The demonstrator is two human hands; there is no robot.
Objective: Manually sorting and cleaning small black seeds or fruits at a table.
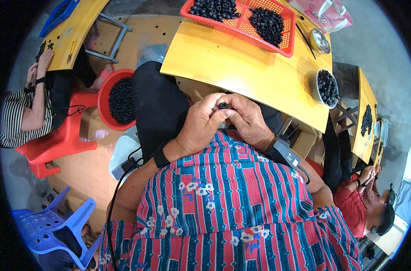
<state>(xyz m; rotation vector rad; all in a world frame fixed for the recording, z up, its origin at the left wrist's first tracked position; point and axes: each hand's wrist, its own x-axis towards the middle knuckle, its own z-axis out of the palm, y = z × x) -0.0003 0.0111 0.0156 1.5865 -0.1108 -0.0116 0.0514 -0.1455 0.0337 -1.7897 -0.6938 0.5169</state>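
Observation:
Close in front of my body, just short of the table's near edge, my two hands meet around a small black ring-shaped part (222, 105). My left hand (197, 124) is closed, its thumb and fingertips pressed against the part from the left. From the other side my right hand (250, 121) grips it too, fingers curled. A dark hole shows in the part's middle. The other fingers of both hands are largely hidden beneath. Beyond them, a red basket (259, 39) on the table holds two heaps of similar black parts.
On the yellow table (214, 63) stand a white bowl of black parts (326, 88), a metal bowl (320, 41) and a thin dark stick (305, 40). A red tub (102, 101) of black parts sits left, near red (63, 131) and blue stools (56, 226). Co-workers sit left and right.

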